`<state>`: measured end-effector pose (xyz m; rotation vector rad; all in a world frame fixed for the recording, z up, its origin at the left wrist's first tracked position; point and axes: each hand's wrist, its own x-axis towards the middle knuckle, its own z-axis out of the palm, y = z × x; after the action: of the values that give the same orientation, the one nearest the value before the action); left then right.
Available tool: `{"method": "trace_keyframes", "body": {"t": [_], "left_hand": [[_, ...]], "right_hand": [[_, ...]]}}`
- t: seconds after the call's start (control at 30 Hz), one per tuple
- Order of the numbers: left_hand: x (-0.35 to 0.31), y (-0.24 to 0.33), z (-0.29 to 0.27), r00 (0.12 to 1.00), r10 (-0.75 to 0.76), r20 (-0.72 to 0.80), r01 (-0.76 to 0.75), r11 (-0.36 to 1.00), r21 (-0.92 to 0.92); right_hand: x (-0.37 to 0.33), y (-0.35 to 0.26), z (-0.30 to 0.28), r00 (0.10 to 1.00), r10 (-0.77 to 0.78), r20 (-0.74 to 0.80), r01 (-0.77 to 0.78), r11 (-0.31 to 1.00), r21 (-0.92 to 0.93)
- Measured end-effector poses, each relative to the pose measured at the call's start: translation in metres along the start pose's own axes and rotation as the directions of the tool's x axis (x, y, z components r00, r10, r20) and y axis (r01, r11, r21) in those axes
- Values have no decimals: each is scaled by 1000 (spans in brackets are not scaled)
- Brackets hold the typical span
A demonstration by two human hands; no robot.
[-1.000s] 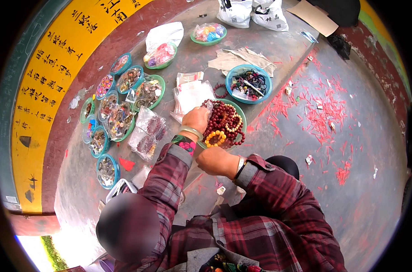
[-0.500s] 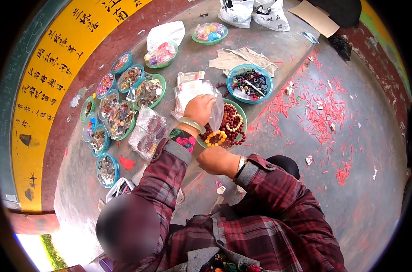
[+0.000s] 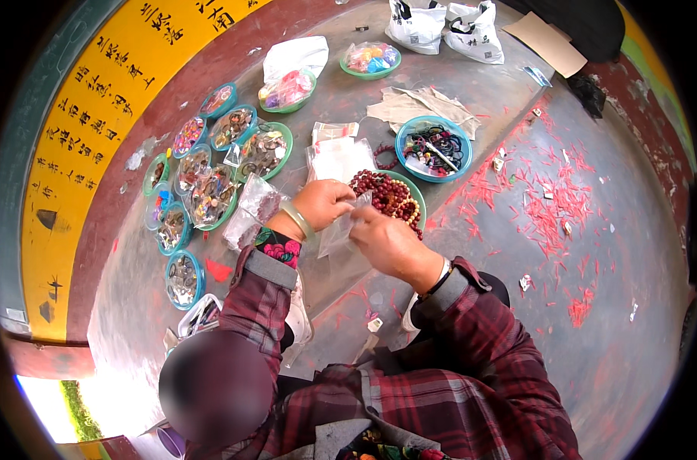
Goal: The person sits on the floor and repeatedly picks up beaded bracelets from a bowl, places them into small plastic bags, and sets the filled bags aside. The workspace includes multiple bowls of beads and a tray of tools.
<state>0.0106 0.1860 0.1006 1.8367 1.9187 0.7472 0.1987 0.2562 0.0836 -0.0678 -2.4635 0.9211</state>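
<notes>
A small clear plastic bag (image 3: 335,236) hangs between my two hands, in front of the bowl. My left hand (image 3: 320,205) pinches its upper left side. The fingers of my right hand (image 3: 396,245) are closed at its other upper corner and slightly blurred. Just beyond them stands a green bowl (image 3: 420,201) of dark red and pale bead strings (image 3: 387,192); my right hand hides its near part. Past my left hand lies a stack of flat clear bags with white paper (image 3: 341,159). Whether anything is inside the held bag, I cannot tell.
A blue basin (image 3: 464,157) of dark cords stands behind the bowl, near a beige cloth (image 3: 421,106). Several small bowls of trinkets (image 3: 260,149) crowd the left, beside bagged beads (image 3: 255,211). Red paper scraps (image 3: 551,215) litter the floor at right.
My left hand has drawn back toward me from the stack of bags. My right hand has risen from the bowl's near edge to the clear bag. The view has shifted slightly.
</notes>
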Motion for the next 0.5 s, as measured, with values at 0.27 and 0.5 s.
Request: {"method": "trace_keyframes", "body": {"t": [0.27,0.5], "left_hand": [[-20,20,4,996,-80,39,81,996,-33],[-24,33,1,993,-68,101,72,997,-38]], "right_hand": [[4,8,-4,991,27,-128,-28,1000,-3],[4,14,-2,1000,19,8,-20,1000,22]]}}
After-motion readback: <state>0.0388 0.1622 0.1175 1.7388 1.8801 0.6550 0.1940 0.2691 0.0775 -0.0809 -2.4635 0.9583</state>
